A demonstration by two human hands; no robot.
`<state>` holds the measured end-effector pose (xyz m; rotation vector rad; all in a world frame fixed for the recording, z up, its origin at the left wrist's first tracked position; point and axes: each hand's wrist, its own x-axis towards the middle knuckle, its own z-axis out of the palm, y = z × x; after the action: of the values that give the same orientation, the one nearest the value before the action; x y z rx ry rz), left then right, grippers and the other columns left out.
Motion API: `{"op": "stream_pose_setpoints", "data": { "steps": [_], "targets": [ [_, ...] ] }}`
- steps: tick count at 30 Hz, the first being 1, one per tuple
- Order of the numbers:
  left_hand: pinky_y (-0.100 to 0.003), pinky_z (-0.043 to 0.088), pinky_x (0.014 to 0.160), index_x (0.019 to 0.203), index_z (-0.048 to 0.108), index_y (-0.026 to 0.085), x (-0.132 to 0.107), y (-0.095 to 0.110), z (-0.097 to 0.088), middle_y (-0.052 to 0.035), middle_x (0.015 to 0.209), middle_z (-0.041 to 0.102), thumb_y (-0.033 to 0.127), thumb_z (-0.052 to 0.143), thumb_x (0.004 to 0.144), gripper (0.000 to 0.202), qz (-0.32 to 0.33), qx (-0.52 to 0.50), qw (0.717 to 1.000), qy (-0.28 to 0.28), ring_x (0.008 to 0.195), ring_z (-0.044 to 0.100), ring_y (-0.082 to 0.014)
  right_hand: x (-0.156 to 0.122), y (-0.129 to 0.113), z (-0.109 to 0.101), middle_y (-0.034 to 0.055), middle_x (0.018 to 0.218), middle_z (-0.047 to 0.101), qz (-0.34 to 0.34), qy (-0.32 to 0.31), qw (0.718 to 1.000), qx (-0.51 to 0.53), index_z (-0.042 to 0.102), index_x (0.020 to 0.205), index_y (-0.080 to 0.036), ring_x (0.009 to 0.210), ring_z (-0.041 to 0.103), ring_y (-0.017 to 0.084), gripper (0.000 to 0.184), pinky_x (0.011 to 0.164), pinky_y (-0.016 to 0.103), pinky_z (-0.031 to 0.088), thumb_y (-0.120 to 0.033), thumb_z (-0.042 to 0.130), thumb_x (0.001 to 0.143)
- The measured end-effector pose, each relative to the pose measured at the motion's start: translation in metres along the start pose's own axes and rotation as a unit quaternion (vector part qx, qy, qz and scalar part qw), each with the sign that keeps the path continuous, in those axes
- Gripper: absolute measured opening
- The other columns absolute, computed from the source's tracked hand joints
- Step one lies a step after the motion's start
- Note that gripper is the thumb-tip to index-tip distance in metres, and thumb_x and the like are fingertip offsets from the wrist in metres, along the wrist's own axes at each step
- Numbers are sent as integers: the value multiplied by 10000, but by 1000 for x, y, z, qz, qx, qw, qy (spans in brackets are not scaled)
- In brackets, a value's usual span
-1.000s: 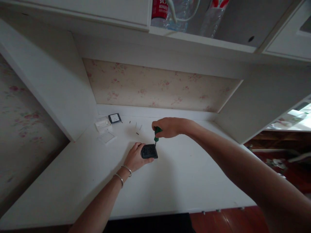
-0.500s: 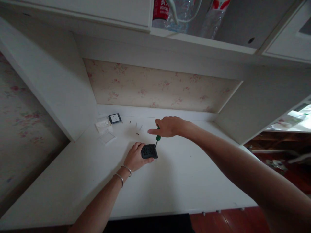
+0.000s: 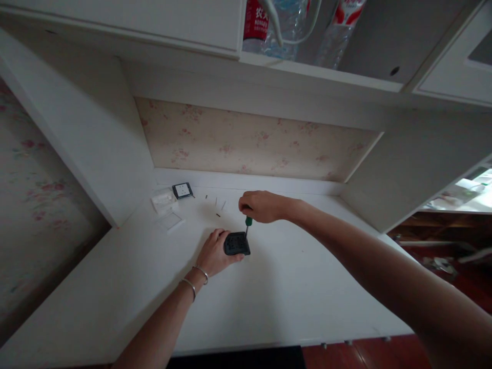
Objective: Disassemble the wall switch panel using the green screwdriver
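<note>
My left hand [image 3: 216, 252] is closed around the left end of a small black plastic housing [image 3: 236, 244], its thumb along the near edge. The housing's dark recessed face points up; its finer details are too small to make out. In my right hand [image 3: 260, 206] is a screwdriver [image 3: 248, 221] with a green handle, fingers wrapped round the top. Its thin metal shaft slants down, and the tip meets the right end of the housing's face. Whether a screw sits under the tip I cannot tell.
On the white desk [image 3: 307, 287] behind my left hand lie a black-framed white socket panel [image 3: 182, 190], a clear plastic box [image 3: 164, 200], a transparent lid [image 3: 171, 221] and several small screws or pins [image 3: 218, 215]. A shelf with plastic bottles [image 3: 340, 33] hangs above.
My right hand's fingers have curled in around the screwdriver handle, where the thumb or a finger stuck out before. The housing stays in my left hand; the view has shifted slightly.
</note>
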<state>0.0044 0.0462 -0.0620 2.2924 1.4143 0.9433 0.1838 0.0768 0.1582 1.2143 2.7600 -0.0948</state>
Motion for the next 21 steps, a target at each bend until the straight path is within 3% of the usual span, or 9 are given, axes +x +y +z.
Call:
{"op": "stream_pose_setpoints", "data": {
  "steps": [3,6,8,11,13,16,18,21],
  "targets": [
    [-417,421,971,1166,551,213,0,1,-1,-90,1154,509,528,763,624,662,-3,-9,1000,-2,1072,517,-281,-2,0,-2,115,1167,600,-44,-31,998,37,584,1106,-189,899,618,191,328,714,252,444,-240,611,783],
    [-423,414,979,1165,555,214,0,2,-3,-91,1151,508,528,761,626,657,-2,-18,1000,-5,1079,512,-284,-3,-3,-2,133,1080,640,50,-20,999,-6,599,1090,-184,887,627,250,358,699,314,454,-446,532,856],
    [-429,412,984,1166,557,214,0,2,-2,-92,1153,506,526,760,627,654,-3,-22,1000,-5,1080,511,-285,-3,-5,-2,141,1012,661,76,-7,997,-31,626,1037,-169,899,628,266,342,713,337,451,-408,409,924],
    [-431,417,982,1174,554,208,0,1,-1,-96,1161,504,530,757,627,667,-3,-21,1000,-8,1075,516,-286,-3,-5,-3,128,1119,629,-11,-15,1000,8,600,1099,-179,924,622,217,267,742,289,448,-233,502,857],
    [-426,419,987,1198,545,207,0,0,-1,-99,1173,504,533,756,626,691,-4,-21,1000,-10,1084,516,-287,-4,-6,-3,116,1172,605,-35,-23,999,32,566,1161,-200,917,621,207,374,725,272,453,-267,597,795],
    [-422,404,1019,1270,505,206,0,-4,-3,-103,1217,490,546,756,620,775,-7,-31,999,-24,1131,501,-293,-4,-8,-3,131,1039,656,47,-12,999,-15,630,1038,-179,903,628,259,333,718,326,456,-435,493,875],
    [-413,389,1047,1322,459,195,-1,-7,-7,-109,1260,465,545,759,615,844,-6,-48,998,-42,1175,481,-293,-4,-9,-2,140,1009,665,66,3,997,-39,653,975,-164,929,626,266,334,753,345,449,-360,387,929],
    [-387,387,1063,1325,449,186,-1,-12,-13,-108,1283,446,524,763,620,843,2,-79,994,-69,1198,473,-275,-6,-6,-2,120,1185,602,1,3,1000,7,602,1125,-182,985,613,216,303,788,289,445,-195,491,844]
  ]
}}
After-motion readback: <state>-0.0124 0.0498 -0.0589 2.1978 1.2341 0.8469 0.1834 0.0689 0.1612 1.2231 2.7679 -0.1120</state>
